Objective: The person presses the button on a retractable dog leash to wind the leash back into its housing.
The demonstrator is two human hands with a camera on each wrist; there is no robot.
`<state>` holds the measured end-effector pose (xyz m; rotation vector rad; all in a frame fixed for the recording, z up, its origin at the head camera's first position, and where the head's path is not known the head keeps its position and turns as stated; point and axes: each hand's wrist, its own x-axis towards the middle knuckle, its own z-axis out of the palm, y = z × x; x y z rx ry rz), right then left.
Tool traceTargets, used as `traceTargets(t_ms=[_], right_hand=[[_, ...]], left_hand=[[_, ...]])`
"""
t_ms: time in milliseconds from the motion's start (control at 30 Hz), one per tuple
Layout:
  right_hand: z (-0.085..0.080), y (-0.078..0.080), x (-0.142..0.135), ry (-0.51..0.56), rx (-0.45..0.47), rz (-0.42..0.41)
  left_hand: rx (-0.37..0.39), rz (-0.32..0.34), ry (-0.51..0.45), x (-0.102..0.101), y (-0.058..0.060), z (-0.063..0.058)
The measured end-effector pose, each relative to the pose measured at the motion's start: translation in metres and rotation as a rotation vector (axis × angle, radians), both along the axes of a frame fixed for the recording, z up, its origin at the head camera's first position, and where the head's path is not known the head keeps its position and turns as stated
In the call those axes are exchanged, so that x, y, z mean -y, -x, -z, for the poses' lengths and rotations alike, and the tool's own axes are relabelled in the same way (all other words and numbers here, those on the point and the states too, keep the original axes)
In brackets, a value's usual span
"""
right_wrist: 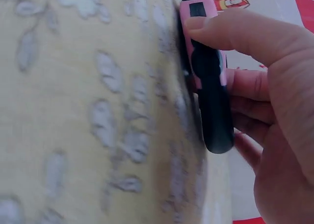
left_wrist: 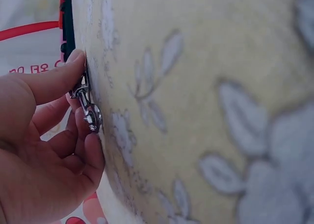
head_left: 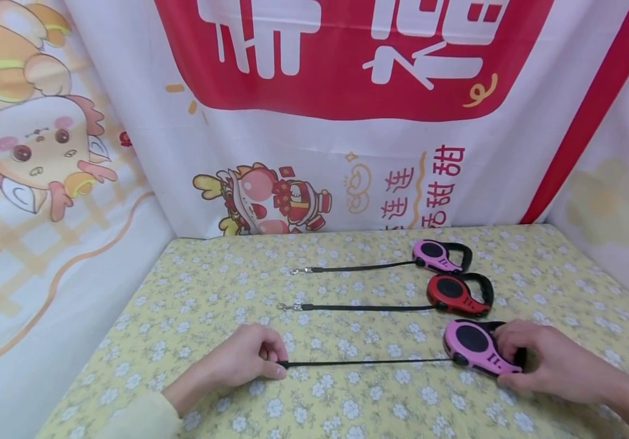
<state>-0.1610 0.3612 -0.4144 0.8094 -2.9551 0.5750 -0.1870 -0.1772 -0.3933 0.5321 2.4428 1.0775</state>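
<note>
My right hand (head_left: 550, 360) grips the black handle of a pink retractable dog leash (head_left: 473, 341) at the front right of the table. In the right wrist view the thumb lies on the pink casing (right_wrist: 196, 8) and fingers wrap behind the handle (right_wrist: 216, 116). At the other end my left hand (head_left: 251, 356) pinches the black strap end, with the thin black cord (head_left: 369, 362) stretched straight between both hands. A silver clip (left_wrist: 88, 108) shows between thumb and fingers in the left wrist view; the head view hides it.
Behind lie a red retractable leash (head_left: 459, 294) and another pink one (head_left: 440, 255), their straps pointing left with metal clips (head_left: 289, 306) at the ends. A floral cloth covers the table (head_left: 210, 274). Printed curtains (head_left: 347, 171) hang at the back and both sides.
</note>
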Motion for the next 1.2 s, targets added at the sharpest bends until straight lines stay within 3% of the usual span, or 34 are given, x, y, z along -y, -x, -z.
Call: traceTargets(t_ms=[133, 233, 400, 500, 767, 933, 1200], right_hand=[[-0.002, -0.003, -0.002, 0.057, -0.047, -0.020], [-0.005, -0.004, -0.003, 0.109, 0.019, -0.016], [-0.011, -0.004, 0.002, 0.038, 0.055, -0.005], [-0.011, -0.006, 0.007, 0.042, -0.023, -0.008], [-0.014, -0.010, 0.021, 0.211, -0.282, 0.043], [-0.019, -0.004, 0.026, 0.282, -0.411, 0.003], [-0.022, 0.006, 0.026, 0.339, -0.457, 0.014]], left_hand=[[-0.024, 0.023, 0.024, -0.001, -0.002, -0.002], [-0.031, 0.014, 0.034, -0.001, -0.003, -0.005], [-0.073, -0.040, 0.046, 0.001, -0.003, -0.011], [-0.099, -0.081, 0.040, 0.002, -0.003, -0.016], [-0.165, -0.185, 0.004, -0.001, -0.001, -0.026], [-0.209, -0.260, -0.010, -0.004, 0.003, -0.035], [-0.273, -0.350, -0.038, -0.009, 0.009, -0.048]])
